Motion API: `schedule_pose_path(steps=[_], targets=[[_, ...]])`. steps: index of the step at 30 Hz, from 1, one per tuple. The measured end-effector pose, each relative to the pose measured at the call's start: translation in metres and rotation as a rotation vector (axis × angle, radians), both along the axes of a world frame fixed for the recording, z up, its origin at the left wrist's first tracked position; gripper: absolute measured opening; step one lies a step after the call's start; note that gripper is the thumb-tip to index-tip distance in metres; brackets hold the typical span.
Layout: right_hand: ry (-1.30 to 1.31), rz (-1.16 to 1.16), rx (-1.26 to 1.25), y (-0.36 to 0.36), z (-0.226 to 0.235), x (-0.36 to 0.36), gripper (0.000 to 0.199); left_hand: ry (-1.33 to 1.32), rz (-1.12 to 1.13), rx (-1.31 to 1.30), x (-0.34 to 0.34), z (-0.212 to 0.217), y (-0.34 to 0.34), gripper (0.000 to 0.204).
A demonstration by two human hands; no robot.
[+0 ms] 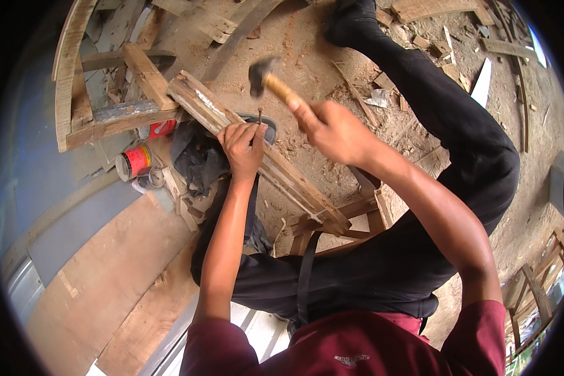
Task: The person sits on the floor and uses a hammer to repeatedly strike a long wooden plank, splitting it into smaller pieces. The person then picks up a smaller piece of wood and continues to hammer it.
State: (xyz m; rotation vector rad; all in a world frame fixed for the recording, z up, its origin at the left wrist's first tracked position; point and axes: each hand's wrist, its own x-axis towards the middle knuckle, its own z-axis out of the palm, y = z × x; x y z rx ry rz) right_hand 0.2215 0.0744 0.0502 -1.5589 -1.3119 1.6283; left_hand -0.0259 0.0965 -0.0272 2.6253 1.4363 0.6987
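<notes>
My left hand [241, 149] rests on a wooden beam [301, 189], its fingers pinching a nail [260, 115] that stands up from the wood. In my right hand [332, 130] is a hammer [264, 76], gripped by its yellowish wooden handle. The dark hammer head is raised a little above and beyond the nail, apart from it and slightly blurred. Pale streaks run along the beam, which slants from upper left to lower right across my lap area. Whether the nail's tip is in the wood is hidden behind my fingers.
A wooden frame [116, 122] stands at the left, touching the beam's far end. Beside it are a red can [133, 161] and a small jar [150, 178]. Wood scraps [420, 42] litter the dirt floor. My black-trousered leg [476, 125] stretches out at right; a handsaw-like pale blade [482, 83] lies beyond.
</notes>
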Motion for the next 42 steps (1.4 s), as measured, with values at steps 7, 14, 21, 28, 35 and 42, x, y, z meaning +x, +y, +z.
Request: schedule_pose_path(steps=[7,14,21,28,35,42], targets=[[-0.051,0.051,-0.042,0.01,0.0,0.004,0.069,-0.041,-0.021,0.037,-0.007,-0.005,0.003,0.012],[-0.08,0.075,-0.002,0.011,0.004,-0.003,0.07,-0.055,-0.025,0.024,-0.006,-0.004,0.001,0.015],[-0.09,0.13,0.0,0.005,0.002,-0.008,0.069,-0.071,-0.031,0.027,-0.007,-0.003,-0.001,0.016],[-0.039,0.026,0.098,-0.005,0.012,-0.011,0.068,-0.082,-0.03,0.018,-0.008,-0.003,-0.003,0.011],[-0.106,0.163,-0.03,0.002,0.012,-0.006,0.07,-0.071,-0.037,0.041,-0.009,-0.001,-0.001,0.013],[0.034,0.014,0.06,0.0,0.009,-0.016,0.067,-0.072,-0.042,0.041,-0.014,-0.004,-0.002,0.013]])
